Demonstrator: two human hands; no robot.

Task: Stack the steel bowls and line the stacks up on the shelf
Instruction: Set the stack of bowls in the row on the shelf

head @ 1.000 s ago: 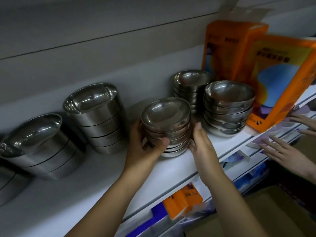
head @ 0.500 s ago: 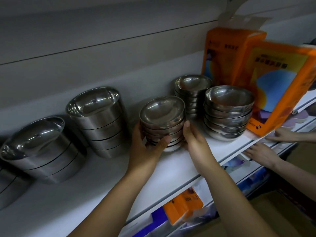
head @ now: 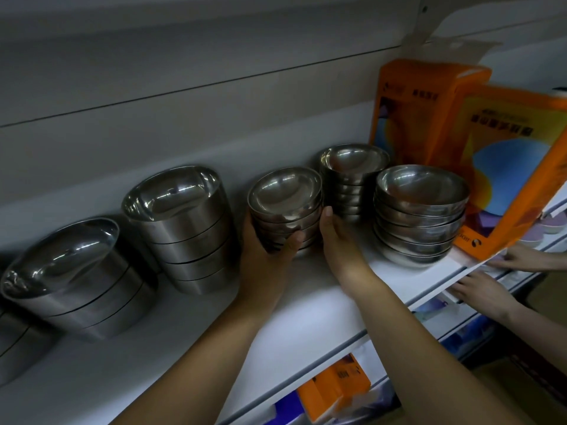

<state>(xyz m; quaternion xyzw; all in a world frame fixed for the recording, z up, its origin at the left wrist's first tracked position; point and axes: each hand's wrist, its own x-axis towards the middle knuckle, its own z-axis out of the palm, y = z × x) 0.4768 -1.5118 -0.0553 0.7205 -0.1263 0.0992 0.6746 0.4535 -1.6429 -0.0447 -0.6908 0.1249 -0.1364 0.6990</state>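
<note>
A stack of small steel bowls stands on the white shelf, near the back wall. My left hand wraps its left side with the thumb across the front. My right hand presses flat against its right side. Behind and to the right stands another small stack. A wider stack of bowls sits at the right front. Two stacks of tall straight-sided bowls, one beside my left hand and one further left, lean on the shelf.
Two orange boxes, one at the back and one in front, stand at the shelf's right end. Another person's hands rest on the shelf edge at the right. Orange packs lie on the lower shelf.
Both hands have pushed the small bowl stack back from the shelf's front edge toward the wall, in line with the tall stacks. The other person's hands shifted along the right edge.
</note>
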